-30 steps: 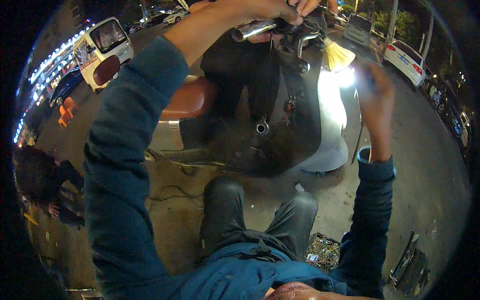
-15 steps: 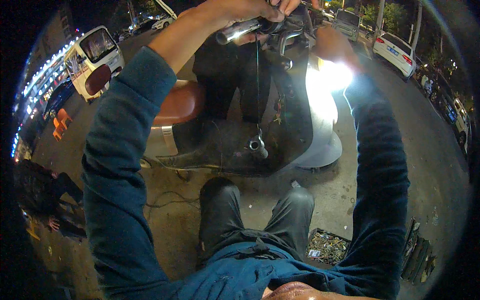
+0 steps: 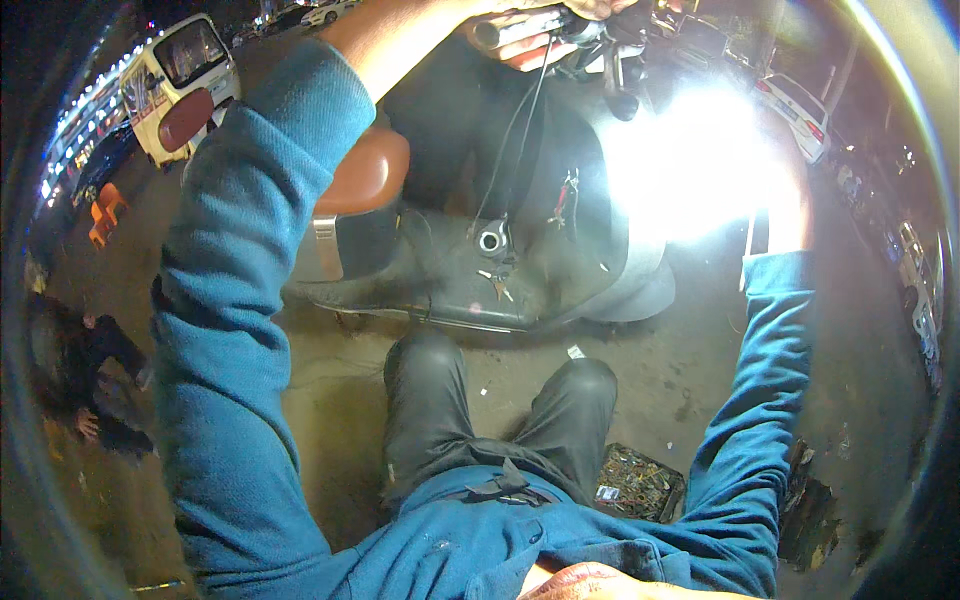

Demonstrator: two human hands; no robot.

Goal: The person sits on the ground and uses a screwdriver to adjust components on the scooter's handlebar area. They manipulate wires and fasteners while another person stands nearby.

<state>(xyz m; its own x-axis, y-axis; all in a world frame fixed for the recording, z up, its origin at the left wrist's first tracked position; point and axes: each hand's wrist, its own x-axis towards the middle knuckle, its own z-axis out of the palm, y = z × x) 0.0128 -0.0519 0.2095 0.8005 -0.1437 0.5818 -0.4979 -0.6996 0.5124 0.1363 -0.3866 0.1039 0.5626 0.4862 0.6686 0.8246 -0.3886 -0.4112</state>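
An electric scooter stands sideways before me, with a brown seat (image 3: 375, 170) and a dark footboard (image 3: 450, 300). At the upper edge my left hand (image 3: 590, 8), partly cut off, is closed at the handlebar (image 3: 520, 28). Lit fingers show just under the bar; whose they are I cannot tell. White glare at the scooter's front hides most of my right hand (image 3: 790, 190) and its fingers. From the handlebar a thin cable (image 3: 515, 140) runs down to a grey ring-ended part (image 3: 491, 241) over the footboard. Keys (image 3: 497, 284) lie or hang beneath it.
A person in dark trousers stands behind the scooter. A tray of small metal parts (image 3: 640, 484) sits on the ground by my right knee. Orange stools (image 3: 106, 212), a pale van (image 3: 180, 85) and a white car (image 3: 793, 112) are farther off. Someone crouches at the left.
My right hand has moved right and down, away from the handlebar, and the glare has grown. The ring-ended part has shifted slightly left and up in view. My left hand stays at the handlebar.
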